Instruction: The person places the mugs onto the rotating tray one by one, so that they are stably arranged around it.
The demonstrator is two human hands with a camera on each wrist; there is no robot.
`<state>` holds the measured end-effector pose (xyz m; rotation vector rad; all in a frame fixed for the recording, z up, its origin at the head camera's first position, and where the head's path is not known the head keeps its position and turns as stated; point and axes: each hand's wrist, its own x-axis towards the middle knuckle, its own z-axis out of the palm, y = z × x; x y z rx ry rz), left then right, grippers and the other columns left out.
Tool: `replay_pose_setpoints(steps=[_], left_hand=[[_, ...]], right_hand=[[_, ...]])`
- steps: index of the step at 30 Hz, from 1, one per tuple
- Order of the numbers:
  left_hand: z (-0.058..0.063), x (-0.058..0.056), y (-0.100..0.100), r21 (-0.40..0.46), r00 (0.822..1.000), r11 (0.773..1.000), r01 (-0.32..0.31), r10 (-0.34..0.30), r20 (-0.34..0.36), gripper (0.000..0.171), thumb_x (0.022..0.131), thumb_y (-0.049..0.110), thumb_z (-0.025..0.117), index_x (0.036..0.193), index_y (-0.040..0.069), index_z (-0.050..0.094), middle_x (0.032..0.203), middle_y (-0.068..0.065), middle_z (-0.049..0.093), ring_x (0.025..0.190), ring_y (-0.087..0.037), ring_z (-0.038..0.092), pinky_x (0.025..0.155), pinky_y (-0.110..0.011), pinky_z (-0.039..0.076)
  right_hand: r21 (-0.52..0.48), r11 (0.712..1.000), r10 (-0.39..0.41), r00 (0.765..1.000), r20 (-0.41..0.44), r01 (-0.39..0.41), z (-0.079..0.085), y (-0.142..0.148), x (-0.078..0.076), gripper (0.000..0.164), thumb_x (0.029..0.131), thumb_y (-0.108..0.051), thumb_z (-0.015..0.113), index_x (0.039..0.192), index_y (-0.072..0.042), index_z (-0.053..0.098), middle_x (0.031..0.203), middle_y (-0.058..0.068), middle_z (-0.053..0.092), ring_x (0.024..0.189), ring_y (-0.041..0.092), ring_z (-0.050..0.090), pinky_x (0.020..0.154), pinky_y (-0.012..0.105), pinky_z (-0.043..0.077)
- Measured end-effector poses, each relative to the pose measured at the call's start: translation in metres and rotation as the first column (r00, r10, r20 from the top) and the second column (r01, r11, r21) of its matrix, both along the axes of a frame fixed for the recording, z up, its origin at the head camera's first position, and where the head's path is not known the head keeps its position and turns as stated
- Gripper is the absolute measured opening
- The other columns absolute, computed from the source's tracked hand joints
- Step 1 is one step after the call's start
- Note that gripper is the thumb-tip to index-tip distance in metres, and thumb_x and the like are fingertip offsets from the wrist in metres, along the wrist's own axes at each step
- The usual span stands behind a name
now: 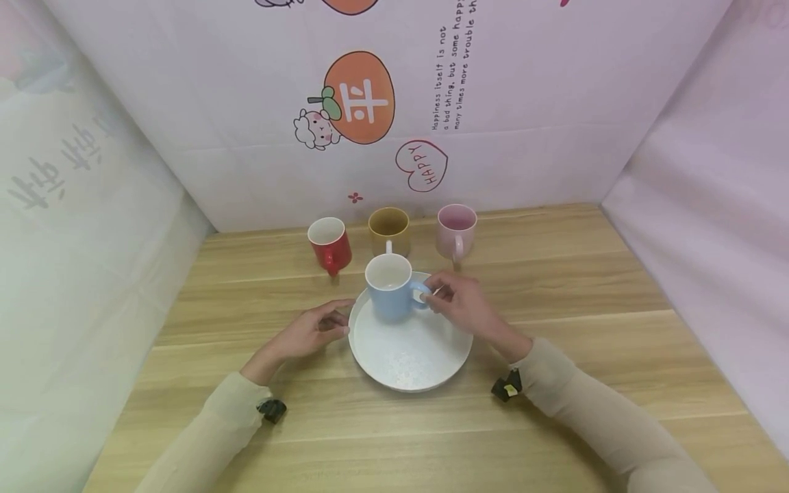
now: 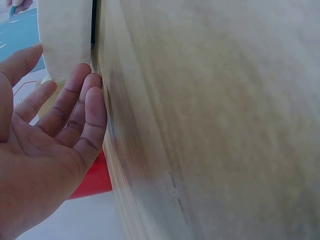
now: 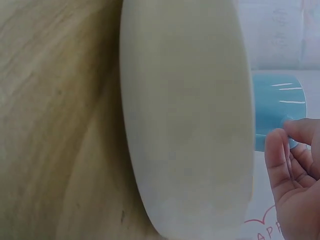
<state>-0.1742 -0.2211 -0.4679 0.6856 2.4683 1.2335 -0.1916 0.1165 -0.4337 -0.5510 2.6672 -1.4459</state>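
A: Right hand [image 1: 459, 301] first. What's it doing?

B: Thumb and index finger pinching the handle of a light blue mug [image 1: 390, 301], just right of frame centre. Right wrist view agrees: fingertips together at the handle, mug beyond the plate wall, right side of frame.

A: Mug's position?

B: Upright, over the upper part of a round white plate [image 1: 413, 356] with a raised rim, centre of frame. Rim hides the mug's base from the right wrist camera; cannot tell whether it touches down.

A: Left hand [image 1: 311, 332]?

B: Left of the plate, fingers loosely extended, thumb apart, nothing gripped. Fingertips at the rim in the head view; cannot tell how firmly they press, if at all.

A: Other mugs?

B: Three, in a row above the plate. Red mug [image 1: 329, 245] left of centre, handle toward the lower edge. Mustard mug [image 1: 388, 236] in the middle, lower part overlapped by the blue one. Pink mug [image 1: 455, 233] to the right, handle also facing down-frame.

A: Surroundings?

B: Wood-grain table [image 1: 333, 445]. Across the top, white printed cloth [image 1: 542, 103]: orange fruit, a red heart outline reading HAPPY. Beige sleeves [image 1: 598, 404] enter from both lower corners.
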Motion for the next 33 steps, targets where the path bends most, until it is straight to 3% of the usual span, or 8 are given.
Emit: replay_pose_setpoints(steps=[26, 33], left_hand=[[0.005, 0.001, 0.004, -0.073, 1.000, 0.997, -0.022, 0.022, 0.003, 0.056, 0.098, 0.023, 0.064, 0.149, 0.013, 0.044, 0.115, -0.011, 0.070, 0.112, -0.025, 0.066, 0.100, -0.045, 0.054], [0.005, 0.001, 0.003, -0.066, 1.000, 0.998, -0.017, 0.016, -0.013, 0.055, 0.098, 0.022, 0.065, 0.149, 0.014, 0.045, 0.114, -0.011, 0.071, 0.110, -0.024, 0.066, 0.097, -0.039, 0.054]], right_hand=[[0.015, 0.996, 0.093, 0.995, -0.041, -0.093, -0.015, -0.011, 0.003, 0.010, 0.092, -0.014, 0.072, 0.101, -0.011, 0.070, 0.084, 0.004, 0.072, 0.070, 0.010, 0.065, 0.057, 0.023, 0.054], [0.038, 0.994, 0.103, 0.995, -0.014, -0.102, -0.018, -0.013, 0.003, 0.010, 0.092, -0.015, 0.071, 0.102, -0.014, 0.069, 0.084, 0.001, 0.072, 0.072, 0.009, 0.065, 0.058, 0.024, 0.053]])
